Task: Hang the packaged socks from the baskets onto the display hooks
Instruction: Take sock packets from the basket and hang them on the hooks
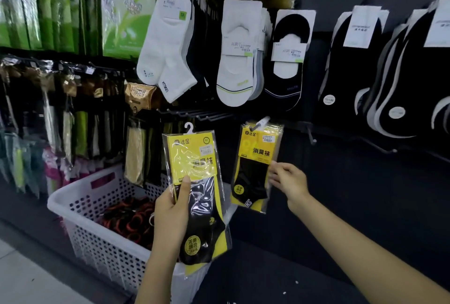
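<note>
My left hand point(171, 208) grips a yellow-and-black sock packet point(194, 181) upright, its white hanger hook pointing up, over the white basket point(82, 196). A second batch of the same yellow packets point(255, 164) hangs on a display hook point(261, 122) on the dark wall. My right hand point(288, 180) touches the right edge of those hanging packets with its fingertips. Bare metal hooks point(194, 114) stick out of the wall just above the held packet.
The perforated basket holds black-and-red items point(129, 218). White and black socks point(168, 43) hang in rows above. Packaged goods point(60, 108) crowd the racks at left. More empty hooks point(313, 136) jut out right of the hanging packets. Grey floor lies at lower left.
</note>
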Demonstrator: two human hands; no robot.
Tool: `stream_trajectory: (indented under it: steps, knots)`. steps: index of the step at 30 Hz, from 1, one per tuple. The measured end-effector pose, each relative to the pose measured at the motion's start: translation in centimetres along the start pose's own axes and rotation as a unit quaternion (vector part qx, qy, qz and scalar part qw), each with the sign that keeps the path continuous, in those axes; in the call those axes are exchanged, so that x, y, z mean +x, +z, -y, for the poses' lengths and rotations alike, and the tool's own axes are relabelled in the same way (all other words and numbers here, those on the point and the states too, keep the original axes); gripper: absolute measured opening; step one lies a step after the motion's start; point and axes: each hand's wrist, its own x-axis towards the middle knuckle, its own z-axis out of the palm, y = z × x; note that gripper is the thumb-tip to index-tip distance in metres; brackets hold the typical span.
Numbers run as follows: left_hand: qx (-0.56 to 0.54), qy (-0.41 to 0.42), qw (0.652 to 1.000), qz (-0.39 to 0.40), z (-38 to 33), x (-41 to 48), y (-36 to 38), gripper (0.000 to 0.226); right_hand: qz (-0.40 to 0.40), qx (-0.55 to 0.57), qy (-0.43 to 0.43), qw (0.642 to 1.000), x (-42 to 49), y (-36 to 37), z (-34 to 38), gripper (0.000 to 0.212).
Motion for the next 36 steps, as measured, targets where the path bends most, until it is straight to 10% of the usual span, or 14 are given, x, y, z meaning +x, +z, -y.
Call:
stream_trajectory:
  steps: [8,20,36]
  knots:
    - [-0.033,0.038,0.991,0.121,0.1,-1.3,3.3,0.018,0.25,0.008,-0.021,0.968,-6.8,1.1,2.6,0.027]
    - [-0.051,-0.025,0.979,0.197,0.5,-2.0,4.9,0.06,0.086,0.058,-0.066,0.992,-5.2,-1.5,3.3,0.01]
    - [-0.03,-0.094,0.978,0.182,5.9,-1.1,5.4,0.028,-0.058,0.003,0.012,0.998,2.2,2.7,0.9,0.025]
